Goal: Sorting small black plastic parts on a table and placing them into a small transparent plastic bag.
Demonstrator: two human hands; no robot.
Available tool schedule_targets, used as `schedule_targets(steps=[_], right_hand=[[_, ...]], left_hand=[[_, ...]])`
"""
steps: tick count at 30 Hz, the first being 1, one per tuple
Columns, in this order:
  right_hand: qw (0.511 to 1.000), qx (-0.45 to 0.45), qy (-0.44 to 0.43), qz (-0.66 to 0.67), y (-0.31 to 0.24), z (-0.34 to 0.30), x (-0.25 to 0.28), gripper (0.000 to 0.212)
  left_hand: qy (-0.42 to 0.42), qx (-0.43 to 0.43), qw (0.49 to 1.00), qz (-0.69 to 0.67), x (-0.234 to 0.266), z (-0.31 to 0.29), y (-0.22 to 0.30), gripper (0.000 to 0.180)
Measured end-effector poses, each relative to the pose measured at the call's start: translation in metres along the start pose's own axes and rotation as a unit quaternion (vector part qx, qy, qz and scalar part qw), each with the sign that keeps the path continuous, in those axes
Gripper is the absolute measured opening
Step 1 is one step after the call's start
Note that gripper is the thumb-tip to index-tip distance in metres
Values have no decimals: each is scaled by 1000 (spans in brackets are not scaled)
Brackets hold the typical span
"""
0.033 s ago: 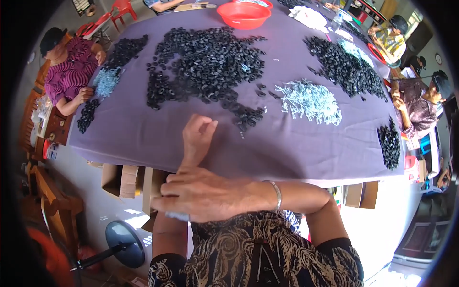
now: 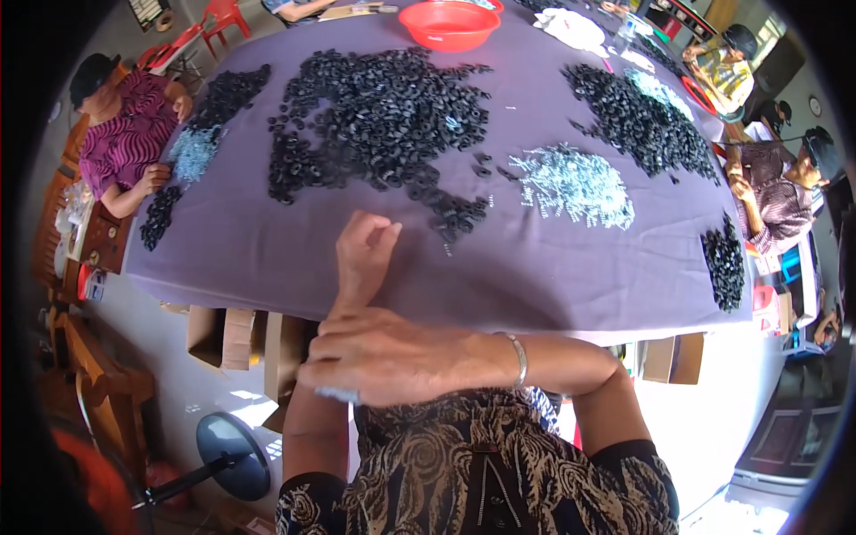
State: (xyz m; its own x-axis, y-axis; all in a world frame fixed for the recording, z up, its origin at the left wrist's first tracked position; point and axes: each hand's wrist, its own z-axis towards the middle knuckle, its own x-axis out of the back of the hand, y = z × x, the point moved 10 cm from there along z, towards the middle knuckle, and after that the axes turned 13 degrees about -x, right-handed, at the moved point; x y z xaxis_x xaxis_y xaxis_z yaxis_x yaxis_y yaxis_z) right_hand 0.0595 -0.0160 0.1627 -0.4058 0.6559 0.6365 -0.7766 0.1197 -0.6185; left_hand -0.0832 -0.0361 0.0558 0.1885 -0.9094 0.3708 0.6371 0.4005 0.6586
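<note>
My left hand (image 2: 364, 245) is raised over the near part of the table, its fingertips pinched together; whatever they may hold is too small to make out. Across my left forearm lies my right hand (image 2: 379, 357), fingers curled, back of the hand upward. From under those fingers pokes a pale blue bunch (image 2: 337, 393), partly hidden. Just beyond my left hand is a large heap of black ring-like parts (image 2: 392, 116), with a smaller cluster of them (image 2: 456, 217) spilling nearer. To the right sits a pile of small pale blue spiral pieces (image 2: 580, 187).
A red basin (image 2: 450, 27) stands at the far side of the purple-grey tablecloth (image 2: 232, 250). More black parts (image 2: 642, 120) lie to the right. Other people sit left (image 2: 125, 134) and right (image 2: 785, 187). Cardboard boxes (image 2: 238, 339) are below the near edge.
My right hand has shifted slightly up and to the right across my left forearm. The left hand keeps its pinch. The whole view has moved a little.
</note>
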Motion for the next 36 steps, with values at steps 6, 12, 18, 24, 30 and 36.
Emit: schedule_targets(steps=[6, 12, 18, 24, 30, 36], right_hand=[[974, -173, 146, 10, 94, -63, 68, 23], [888, -360, 273, -88, 190, -140, 162, 18], [894, -373, 233, -82, 213, -140, 162, 21], [914, -272, 120, -277, 193, -110, 134, 39], [919, -261, 92, -281, 191, -108, 128, 37], [918, -300, 129, -224, 193, -118, 136, 31]], left_hand=[[-21, 43, 999, -9, -11, -3, -15, 11], [-3, 4, 1000, -20, -9, 0, -2, 11], [-2, 23, 999, -24, -7, -3, -7, 11], [-10, 26, 999, -35, -10, -2, -5, 10], [-22, 40, 998, -34, -12, -3, -9, 10], [-61, 67, 995, -46, -22, -1, -17, 11]])
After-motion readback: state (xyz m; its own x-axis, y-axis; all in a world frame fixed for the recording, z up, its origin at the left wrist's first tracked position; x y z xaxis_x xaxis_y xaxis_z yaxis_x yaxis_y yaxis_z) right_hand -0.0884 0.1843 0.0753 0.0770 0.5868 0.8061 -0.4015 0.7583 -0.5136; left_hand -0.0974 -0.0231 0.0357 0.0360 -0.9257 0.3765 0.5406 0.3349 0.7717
